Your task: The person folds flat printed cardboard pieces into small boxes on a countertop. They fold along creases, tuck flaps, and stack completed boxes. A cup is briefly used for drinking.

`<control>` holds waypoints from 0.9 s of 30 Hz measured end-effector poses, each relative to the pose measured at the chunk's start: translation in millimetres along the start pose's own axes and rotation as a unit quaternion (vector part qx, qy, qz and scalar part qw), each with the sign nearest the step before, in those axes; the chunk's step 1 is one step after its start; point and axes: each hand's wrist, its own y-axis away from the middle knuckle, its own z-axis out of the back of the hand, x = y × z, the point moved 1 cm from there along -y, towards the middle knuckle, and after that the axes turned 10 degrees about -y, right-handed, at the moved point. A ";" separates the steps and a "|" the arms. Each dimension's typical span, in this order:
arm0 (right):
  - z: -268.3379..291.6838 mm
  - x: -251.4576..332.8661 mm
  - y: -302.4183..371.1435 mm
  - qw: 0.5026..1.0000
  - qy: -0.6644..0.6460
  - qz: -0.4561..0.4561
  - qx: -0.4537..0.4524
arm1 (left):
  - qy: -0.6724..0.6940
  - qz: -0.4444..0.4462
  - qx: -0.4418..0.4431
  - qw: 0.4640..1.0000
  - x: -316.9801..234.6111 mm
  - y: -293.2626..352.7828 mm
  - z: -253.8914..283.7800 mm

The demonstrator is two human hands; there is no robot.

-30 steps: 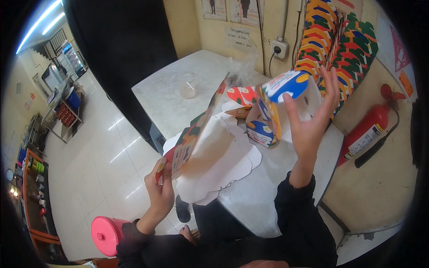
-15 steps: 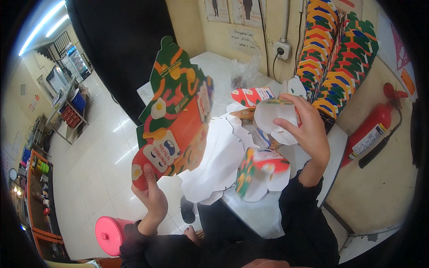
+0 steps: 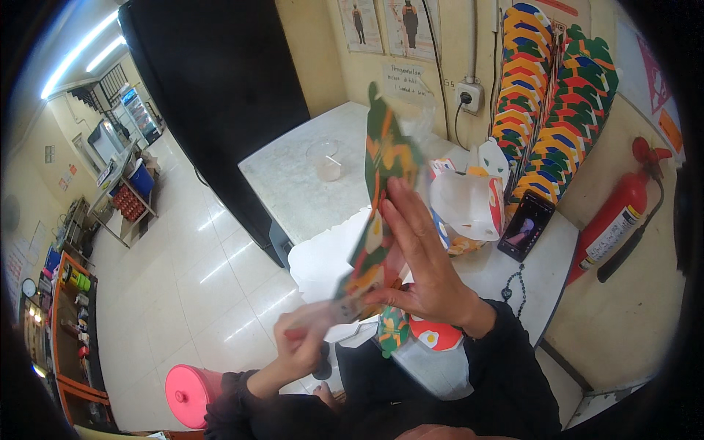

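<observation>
A flat cardboard box blank point(image 3: 376, 176), printed green, orange and red, stands upright and nearly edge-on above the table. Its lower end is pinched in my left hand point(image 3: 302, 339), which is smeared by motion. Against the blank's right side lies my right hand point(image 3: 429, 275), with its fingers stretched out and its thumb apart. Behind that hand sits a formed carton point(image 3: 469, 207) with a white inside. White-backed blanks point(image 3: 323, 257) lie under and left of the held one. Below my right wrist rests another printed carton piece point(image 3: 434, 335), partly hidden.
Two tall stacks of nested printed cartons point(image 3: 522, 66) lean at the back right. A phone point(image 3: 526, 226) with a beaded strap lies before them. A clear cup point(image 3: 328, 161) stands on the pale table point(image 3: 282, 165). A fire extinguisher point(image 3: 612, 213) is at right, a pink bin point(image 3: 192, 396) lower left.
My right hand has let go of the white-sided carton, which now rests on the table, and has come to the blank. My left hand has carried the blank rightward and turned it edge-on.
</observation>
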 end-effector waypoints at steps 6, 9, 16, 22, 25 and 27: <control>-3.4 -1.3 -1.9 0.997 -0.079 0.012 0.002 | 0.076 0.049 0.102 0.991 -10.9 -4.6 -1.7; -1.7 2.7 -1.3 0.997 -0.078 0.010 -0.015 | 0.061 0.041 0.111 0.991 -12.1 -4.5 -0.2; 0.8 1.0 1.8 0.957 -0.278 0.001 0.080 | -0.097 -0.028 0.090 0.991 -11.7 -4.1 3.2; 1.6 9.7 8.6 0.953 -0.299 0.043 0.033 | -0.087 -0.054 -0.039 0.994 -29.5 -9.7 -1.0; 4.6 14.8 10.0 0.947 -0.320 0.027 0.002 | -0.030 -0.050 -0.038 0.998 -35.1 -13.4 -2.9; 5.0 11.3 12.3 0.936 -0.351 -0.006 -0.014 | -0.051 -0.006 0.002 0.999 -37.2 -10.8 -0.8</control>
